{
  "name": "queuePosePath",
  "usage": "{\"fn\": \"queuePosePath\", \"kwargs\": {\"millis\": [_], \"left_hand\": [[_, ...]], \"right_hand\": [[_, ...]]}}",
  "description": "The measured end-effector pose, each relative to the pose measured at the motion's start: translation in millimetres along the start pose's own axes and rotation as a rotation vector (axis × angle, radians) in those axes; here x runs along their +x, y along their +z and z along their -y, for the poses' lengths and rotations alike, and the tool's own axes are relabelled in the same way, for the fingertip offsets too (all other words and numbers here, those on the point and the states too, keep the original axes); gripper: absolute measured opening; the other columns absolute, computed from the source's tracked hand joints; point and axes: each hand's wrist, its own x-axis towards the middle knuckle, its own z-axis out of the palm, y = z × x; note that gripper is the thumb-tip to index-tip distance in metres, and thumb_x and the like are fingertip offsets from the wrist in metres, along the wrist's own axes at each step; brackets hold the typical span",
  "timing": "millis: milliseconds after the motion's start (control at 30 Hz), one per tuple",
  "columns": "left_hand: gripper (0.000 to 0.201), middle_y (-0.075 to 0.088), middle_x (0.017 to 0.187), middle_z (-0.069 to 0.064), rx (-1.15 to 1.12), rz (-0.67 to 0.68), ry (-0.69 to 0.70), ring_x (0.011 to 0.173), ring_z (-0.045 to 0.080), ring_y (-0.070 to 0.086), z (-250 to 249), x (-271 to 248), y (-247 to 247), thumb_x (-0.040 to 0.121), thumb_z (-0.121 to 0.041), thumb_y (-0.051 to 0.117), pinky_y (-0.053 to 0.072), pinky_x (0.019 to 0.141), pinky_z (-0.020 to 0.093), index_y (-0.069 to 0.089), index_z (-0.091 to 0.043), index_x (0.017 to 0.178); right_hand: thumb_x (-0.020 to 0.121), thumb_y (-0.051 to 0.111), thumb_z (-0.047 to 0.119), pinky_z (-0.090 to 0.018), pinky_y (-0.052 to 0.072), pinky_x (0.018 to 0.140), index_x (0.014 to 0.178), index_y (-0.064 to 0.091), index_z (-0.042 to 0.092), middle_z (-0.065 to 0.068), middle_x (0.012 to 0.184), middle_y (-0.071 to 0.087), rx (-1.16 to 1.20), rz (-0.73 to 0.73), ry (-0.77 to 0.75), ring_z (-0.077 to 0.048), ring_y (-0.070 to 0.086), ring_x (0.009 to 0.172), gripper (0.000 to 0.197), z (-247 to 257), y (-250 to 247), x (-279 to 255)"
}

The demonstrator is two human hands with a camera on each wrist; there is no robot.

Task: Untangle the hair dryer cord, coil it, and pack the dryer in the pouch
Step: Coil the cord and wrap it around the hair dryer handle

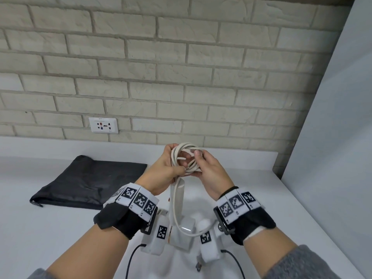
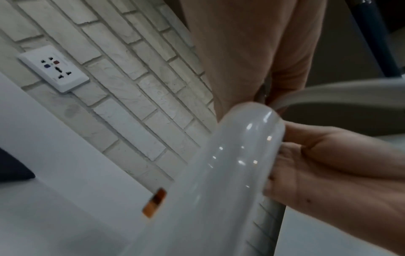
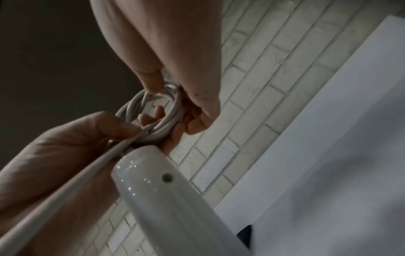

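A white hair dryer (image 1: 178,198) stands with its handle up between my wrists, its barrel (image 1: 186,230) low near the wrist cameras. Its white cord is wound into a small coil (image 1: 186,158) above the handle tip. My left hand (image 1: 177,158) grips the coil's left side, fingers curled round the loops. My right hand (image 1: 196,162) pinches the right side, thumb on top. One loose strand (image 1: 177,210) runs down along the handle. In the right wrist view the coil (image 3: 153,110) sits between both hands above the handle (image 3: 164,199). The black pouch (image 1: 88,182) lies flat to the left.
A white counter (image 1: 281,218) runs to a brick wall with a white outlet (image 1: 103,125). A pale panel (image 1: 332,137) closes the right side. The left wrist view shows the glossy handle (image 2: 219,173) close up and the outlet (image 2: 54,69).
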Motion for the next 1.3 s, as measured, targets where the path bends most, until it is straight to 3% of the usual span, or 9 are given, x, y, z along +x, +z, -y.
{"fn": "queuePosePath", "kwargs": {"millis": [67,133,267,467,700,800,933,1167,1300], "left_hand": [[0.062,0.051,0.087,0.000,0.091,-0.011,0.011,0.076,0.013,0.051,-1,-3,-2,0.062,0.008,0.052,0.051,0.081,0.042,0.035,-0.013,0.117],[0.062,0.048,0.094,0.000,0.295,-0.031,0.010,0.080,0.012,0.050,-4,-7,-5,0.061,0.000,0.058,0.049,0.069,0.031,0.035,-0.015,0.117],[0.054,0.047,0.105,0.003,0.808,-0.021,-0.009,0.090,0.016,0.051,-9,-16,-8,0.073,-0.011,0.068,0.049,0.073,0.029,0.038,-0.018,0.117],[0.018,0.047,0.081,-0.005,1.335,0.004,0.051,0.065,0.009,0.043,-18,-23,-10,0.087,-0.018,0.051,0.034,0.057,0.018,0.061,-0.009,0.099],[0.015,0.055,0.059,-0.001,1.111,-0.283,-0.015,0.035,0.004,0.052,-16,-20,-27,0.093,-0.015,0.049,0.040,0.039,0.013,0.059,-0.017,0.082],[0.024,0.058,0.071,0.005,0.884,-0.345,-0.045,0.050,0.013,0.060,-15,-13,-26,0.095,-0.005,0.039,0.048,0.048,0.021,0.057,-0.016,0.082],[0.033,0.060,0.081,0.009,0.638,-0.293,-0.076,0.072,0.020,0.061,-18,-1,-18,0.091,-0.003,0.030,0.051,0.069,0.031,0.059,-0.015,0.082],[0.062,0.067,0.087,0.006,0.411,-0.085,-0.084,0.077,0.017,0.064,-35,10,18,0.085,-0.060,0.040,0.051,0.079,0.031,0.065,-0.006,0.101],[0.029,0.067,0.091,0.014,0.557,0.037,0.006,0.083,0.019,0.062,-32,15,22,0.079,-0.018,0.066,0.049,0.082,0.035,0.063,-0.002,0.103]], "right_hand": [[0.098,0.037,0.023,-0.033,0.050,0.070,0.091,0.052,0.011,-0.004,0.073,0.059,-0.013,0.006,-0.009,-0.016,0.060,0.068,0.020,4,3,3],[0.098,0.035,0.024,-0.025,0.047,0.057,0.081,0.048,0.015,-0.002,0.070,0.055,-0.085,-0.011,-0.010,-0.013,0.058,0.061,0.023,3,2,5],[0.097,0.036,0.028,-0.018,0.034,0.045,0.080,0.048,0.016,-0.003,0.072,0.053,-0.173,-0.109,-0.037,-0.011,0.046,0.057,0.024,4,-9,7],[0.096,0.041,0.020,-0.023,0.046,0.046,0.080,0.049,0.013,-0.005,0.072,0.055,-0.100,-0.169,-0.089,-0.016,0.050,0.052,0.020,5,-20,3],[0.098,0.036,0.018,-0.018,0.048,0.046,0.082,0.048,0.013,-0.005,0.071,0.050,0.075,-0.241,-0.096,-0.010,0.053,0.053,0.020,13,-28,-1],[0.097,0.036,0.016,-0.020,0.048,0.046,0.082,0.048,0.011,-0.006,0.070,0.051,0.065,-0.133,-0.150,-0.006,0.054,0.049,0.020,19,-26,-7],[0.097,0.037,0.015,-0.020,0.048,0.047,0.082,0.048,0.011,-0.005,0.071,0.053,0.056,-0.033,-0.163,-0.007,0.054,0.051,0.019,21,-27,-14],[0.097,0.036,0.017,-0.022,0.049,0.049,0.089,0.051,0.013,-0.003,0.072,0.052,0.003,0.034,-0.145,-0.006,0.055,0.052,0.018,19,-26,-16],[0.098,0.035,0.016,-0.022,0.049,0.048,0.087,0.052,0.014,-0.001,0.069,0.058,0.004,0.027,-0.117,-0.012,0.058,0.058,0.020,20,-29,-14]]}}
